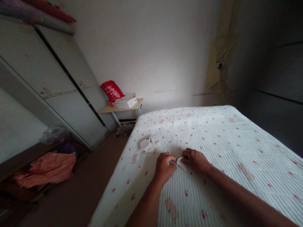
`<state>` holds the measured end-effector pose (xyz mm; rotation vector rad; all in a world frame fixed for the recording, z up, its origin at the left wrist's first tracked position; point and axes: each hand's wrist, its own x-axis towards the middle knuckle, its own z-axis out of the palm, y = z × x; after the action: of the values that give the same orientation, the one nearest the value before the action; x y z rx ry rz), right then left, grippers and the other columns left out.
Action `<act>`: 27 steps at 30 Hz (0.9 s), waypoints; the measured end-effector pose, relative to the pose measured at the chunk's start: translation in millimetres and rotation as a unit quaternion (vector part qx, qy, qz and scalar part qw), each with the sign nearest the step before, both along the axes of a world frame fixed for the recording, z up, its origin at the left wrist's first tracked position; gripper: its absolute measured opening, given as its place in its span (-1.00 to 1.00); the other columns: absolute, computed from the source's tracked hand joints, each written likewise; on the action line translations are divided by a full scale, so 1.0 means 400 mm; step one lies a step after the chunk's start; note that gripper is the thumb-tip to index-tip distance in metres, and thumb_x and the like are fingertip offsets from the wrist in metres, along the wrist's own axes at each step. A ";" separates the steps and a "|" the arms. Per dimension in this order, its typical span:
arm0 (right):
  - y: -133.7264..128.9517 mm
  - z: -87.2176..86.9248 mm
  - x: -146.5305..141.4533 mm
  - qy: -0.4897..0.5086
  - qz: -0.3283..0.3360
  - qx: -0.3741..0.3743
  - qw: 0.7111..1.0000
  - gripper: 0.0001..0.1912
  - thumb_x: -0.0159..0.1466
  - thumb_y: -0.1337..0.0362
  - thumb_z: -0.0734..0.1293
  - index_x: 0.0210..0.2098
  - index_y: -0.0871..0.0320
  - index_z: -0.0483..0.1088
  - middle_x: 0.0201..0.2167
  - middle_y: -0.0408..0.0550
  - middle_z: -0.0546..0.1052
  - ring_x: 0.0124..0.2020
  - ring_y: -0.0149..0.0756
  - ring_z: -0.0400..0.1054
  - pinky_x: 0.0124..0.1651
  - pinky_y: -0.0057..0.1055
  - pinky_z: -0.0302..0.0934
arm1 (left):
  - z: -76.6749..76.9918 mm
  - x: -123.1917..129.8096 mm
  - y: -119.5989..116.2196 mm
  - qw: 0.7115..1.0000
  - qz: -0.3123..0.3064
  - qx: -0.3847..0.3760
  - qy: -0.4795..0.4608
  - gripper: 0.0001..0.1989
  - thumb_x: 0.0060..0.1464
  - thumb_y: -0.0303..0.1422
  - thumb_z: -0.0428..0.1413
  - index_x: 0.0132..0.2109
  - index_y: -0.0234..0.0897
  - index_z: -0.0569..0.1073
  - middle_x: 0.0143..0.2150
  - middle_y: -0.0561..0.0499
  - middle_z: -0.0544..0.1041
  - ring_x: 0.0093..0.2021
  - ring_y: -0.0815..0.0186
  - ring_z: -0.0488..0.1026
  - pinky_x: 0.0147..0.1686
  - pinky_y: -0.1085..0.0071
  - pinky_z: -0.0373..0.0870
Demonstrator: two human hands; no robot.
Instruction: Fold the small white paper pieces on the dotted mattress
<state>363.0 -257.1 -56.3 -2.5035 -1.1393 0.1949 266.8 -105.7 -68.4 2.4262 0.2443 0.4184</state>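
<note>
My left hand [165, 166] is closed round a slim grey tool [172, 162], which has a thin, blade-like end pointing right; its exact kind is too small to tell. Close beside it, my right hand [195, 159] pinches a small white piece of paper [181, 163]. The tool's end lies against the paper or just in front of it; I cannot tell which. Both hands are low over the white mattress [213, 142] with red dots. Beyond the left hand lies a crumpled heap of printed paper [149, 144].
A small side table [139, 102] past the mattress's far left corner bears a red bag [111, 90] and a white box [129, 101]. The wardrobe [63, 75] stands at left, near an orange plastic bag [47, 168] on a low shelf. A socket [220, 65] is on the wall.
</note>
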 end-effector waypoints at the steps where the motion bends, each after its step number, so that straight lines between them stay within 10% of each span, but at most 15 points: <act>1: 0.002 -0.001 -0.001 -0.003 -0.004 -0.005 1.000 -0.86 0.15 0.30 0.23 -0.39 0.12 0.44 -0.36 -0.10 0.46 -0.38 -0.39 0.33 -0.38 -0.52 0.03 | 0.001 -0.002 -0.001 1.000 0.000 0.005 0.004 -0.78 -0.21 -0.54 0.08 -0.38 -0.23 0.56 -0.35 0.03 0.54 -0.16 0.26 0.40 -0.05 0.36 0.27; 27: 0.034 -0.007 -0.039 -0.046 -0.103 -0.072 0.991 -0.80 0.17 0.16 0.23 -0.36 0.15 0.38 -0.32 -0.05 0.45 -0.40 -0.34 0.37 -0.47 -0.47 -0.07 | -0.018 0.001 -0.022 0.998 0.032 0.039 -0.038 -0.82 -0.16 -0.56 0.09 -0.47 -0.22 0.54 -0.42 0.03 0.54 -0.27 0.29 0.41 -0.15 0.36 0.27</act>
<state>347.6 -243.6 -59.2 -2.7624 -0.9215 0.1089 267.0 -114.4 -75.7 2.4774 0.2779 0.5576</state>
